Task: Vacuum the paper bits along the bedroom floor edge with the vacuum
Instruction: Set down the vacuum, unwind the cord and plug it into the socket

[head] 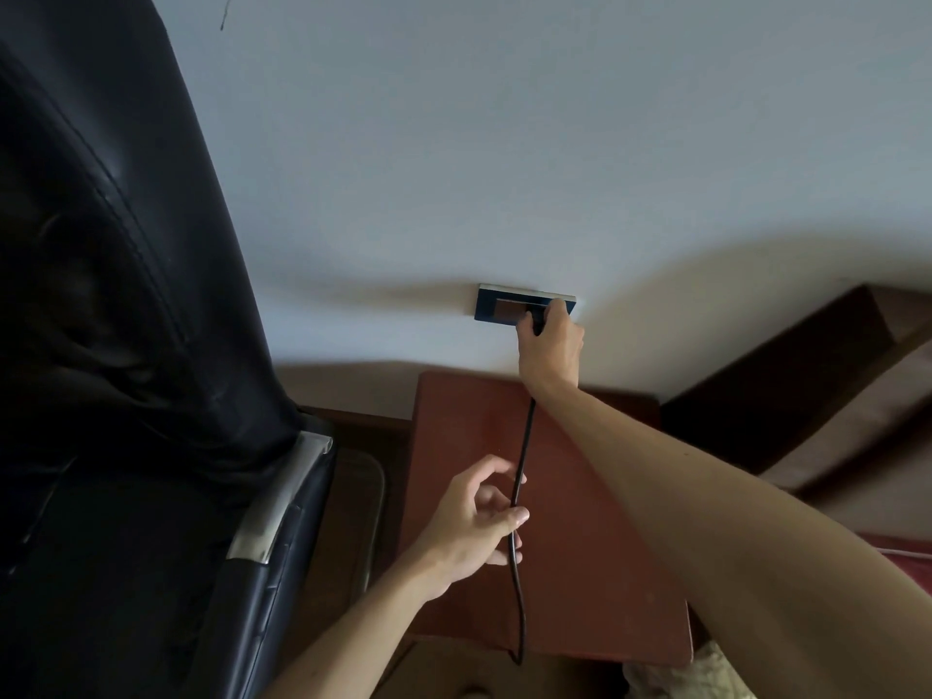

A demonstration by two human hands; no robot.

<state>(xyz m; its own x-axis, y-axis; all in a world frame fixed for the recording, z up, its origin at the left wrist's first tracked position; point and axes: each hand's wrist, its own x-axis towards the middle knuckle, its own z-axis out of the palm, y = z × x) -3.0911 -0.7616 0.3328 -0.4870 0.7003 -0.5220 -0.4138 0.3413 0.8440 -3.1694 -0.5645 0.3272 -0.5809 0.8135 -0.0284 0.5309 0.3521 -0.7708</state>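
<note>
Both arms extended: right hand (550, 340) grips plug (535, 322), left fingers (504, 519) loosely hold cord (519, 496).

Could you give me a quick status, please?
Right hand at wall socket, gripping plug. Left hand holding black cord. Vacuum not in view. Nothing blocking.

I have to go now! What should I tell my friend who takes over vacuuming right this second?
Right hand: at the wall socket, gripping the plug; whether it is fully in is hidden.
Left hand: loosely holding the black cord above the reddish-brown stool, beside the black chair.
Done: cord brought to the socket.
Left: confirm the plug is seated, then vacuum the paper bits. Neither vacuum nor bits are in view.
</note>
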